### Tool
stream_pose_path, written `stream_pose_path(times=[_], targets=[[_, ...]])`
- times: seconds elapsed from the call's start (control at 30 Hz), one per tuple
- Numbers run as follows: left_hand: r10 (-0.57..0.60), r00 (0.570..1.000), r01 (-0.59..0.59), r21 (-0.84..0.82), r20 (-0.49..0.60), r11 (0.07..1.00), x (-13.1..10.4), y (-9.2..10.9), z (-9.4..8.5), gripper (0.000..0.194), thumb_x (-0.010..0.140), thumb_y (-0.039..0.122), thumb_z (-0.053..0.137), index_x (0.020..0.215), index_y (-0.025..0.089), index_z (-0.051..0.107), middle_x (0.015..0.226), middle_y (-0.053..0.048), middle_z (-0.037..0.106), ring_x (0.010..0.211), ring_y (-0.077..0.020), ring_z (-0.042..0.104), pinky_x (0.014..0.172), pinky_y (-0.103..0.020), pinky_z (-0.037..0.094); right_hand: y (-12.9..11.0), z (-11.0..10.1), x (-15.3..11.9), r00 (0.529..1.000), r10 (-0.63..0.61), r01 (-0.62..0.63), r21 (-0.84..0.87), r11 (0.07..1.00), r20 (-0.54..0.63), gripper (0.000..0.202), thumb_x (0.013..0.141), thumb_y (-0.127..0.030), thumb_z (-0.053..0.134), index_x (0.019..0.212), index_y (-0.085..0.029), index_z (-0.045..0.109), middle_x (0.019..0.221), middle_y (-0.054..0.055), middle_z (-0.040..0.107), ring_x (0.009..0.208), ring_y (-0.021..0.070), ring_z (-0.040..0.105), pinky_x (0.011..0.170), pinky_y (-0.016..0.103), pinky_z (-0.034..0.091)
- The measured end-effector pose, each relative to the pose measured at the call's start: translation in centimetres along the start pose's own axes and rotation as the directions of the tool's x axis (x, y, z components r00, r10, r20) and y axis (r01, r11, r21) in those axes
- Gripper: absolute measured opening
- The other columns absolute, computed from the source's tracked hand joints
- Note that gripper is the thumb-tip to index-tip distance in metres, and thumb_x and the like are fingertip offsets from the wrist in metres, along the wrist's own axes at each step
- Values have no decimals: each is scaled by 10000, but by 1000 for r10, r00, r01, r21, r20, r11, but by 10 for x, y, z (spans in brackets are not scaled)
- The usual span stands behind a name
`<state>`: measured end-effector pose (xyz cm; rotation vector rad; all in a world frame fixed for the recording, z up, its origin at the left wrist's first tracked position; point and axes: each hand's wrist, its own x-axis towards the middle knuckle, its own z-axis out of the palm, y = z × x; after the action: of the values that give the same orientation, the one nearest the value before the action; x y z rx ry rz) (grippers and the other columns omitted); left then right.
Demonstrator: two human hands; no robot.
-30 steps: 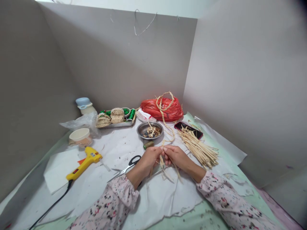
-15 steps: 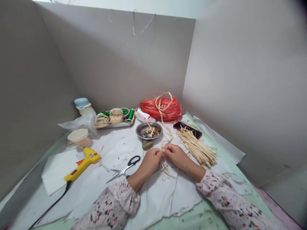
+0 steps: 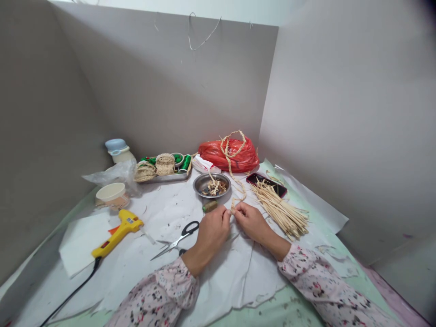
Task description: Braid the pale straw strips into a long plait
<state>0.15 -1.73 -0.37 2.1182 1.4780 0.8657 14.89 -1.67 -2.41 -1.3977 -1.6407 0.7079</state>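
Note:
A braided straw cord (image 3: pixel 243 190) runs from on top of the red plastic bag (image 3: pixel 214 154) down to my two hands, which meet at its near end. My left hand (image 3: pixel 214 227) is closed, thumb and fingers pinching the braid from the left. From the right, my right hand (image 3: pixel 251 221) pinches the same end, its fingertips almost touching the left ones. The loose straw ends are mostly hidden behind my hands. To the right lies a bundle of straw strips (image 3: pixel 282 211), partly over a phone (image 3: pixel 250 178). Scissors (image 3: pixel 177 241) rest beside my left wrist.
A metal bowl (image 3: pixel 195 188) with straw scraps and a thread spool (image 3: pixel 210 206) stand just beyond my hands. A yellow glue gun (image 3: pixel 117 234) lies left, near a paper cup (image 3: pixel 111 192). Behind is a tray (image 3: pixel 166 178) of straw coils and green thread. Grey panels (image 3: pixel 170 81) enclose the table.
My left hand has shifted slightly up and turned, its fingers now more upright. The loose straw ends that hung below my hands are now mostly out of sight. My right hand has barely moved.

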Motion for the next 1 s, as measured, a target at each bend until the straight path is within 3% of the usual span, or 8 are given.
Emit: stream_pose_path(times=[0.17,0.47,0.57,0.67,0.83,0.93,1.0], targets=[[96,994,-89,-111,61,990,-3,1,2,276,890,282,406,668,199,549,624,-13,561,599,-160,474,592,-261,247,5,0,3,999,40,-39,29,999,-34,208,845,-304,482,692,-195,572,630,-15,607,613,146,533,610,250,376],[147,984,-143,-37,105,989,-10,6,4,278,864,246,436,652,195,609,592,-33,574,551,-154,467,576,-264,229,4,-1,3,990,94,-71,207,976,-102,204,827,-341,514,693,-195,562,643,-5,601,617,156,535,598,267,396],[129,984,-127,-28,125,992,-10,5,4,283,854,236,443,645,194,629,594,-43,592,542,-157,462,577,-265,230,1,0,3,987,153,-123,366,922,-55,218,806,-378,538,699,-190,565,562,-28,540,510,127,463,486,243,338],[125,983,-125,-13,136,992,-9,3,6,295,859,248,446,642,191,638,610,-51,611,537,-155,454,573,-266,227,1,2,4,975,217,-211,545,812,54,228,785,-408,548,734,-186,551,502,-59,484,381,79,305,378,222,199],[147,979,-149,8,139,989,-11,0,11,300,872,274,439,654,193,630,597,-40,594,543,-155,457,564,-272,228,5,3,6,972,216,-224,646,730,93,229,779,-409,540,715,-193,504,444,-98,390,334,50,235,344,206,129],[119,988,-113,-66,98,991,-11,3,8,366,896,356,417,625,192,599,563,-20,557,535,-149,453,561,-267,244,4,0,7,968,244,-217,685,695,60,223,746,-384,573,700,-194,465,522,-90,445,341,31,236,342,195,137],[73,997,-74,-151,-9,986,-9,5,1,403,911,400,386,621,192,572,557,-5,531,553,-146,464,572,-258,273,1,-4,7,967,242,-228,692,685,80,245,745,-386,586,681,-193,449,534,-90,434,347,27,226,343,194,136]])
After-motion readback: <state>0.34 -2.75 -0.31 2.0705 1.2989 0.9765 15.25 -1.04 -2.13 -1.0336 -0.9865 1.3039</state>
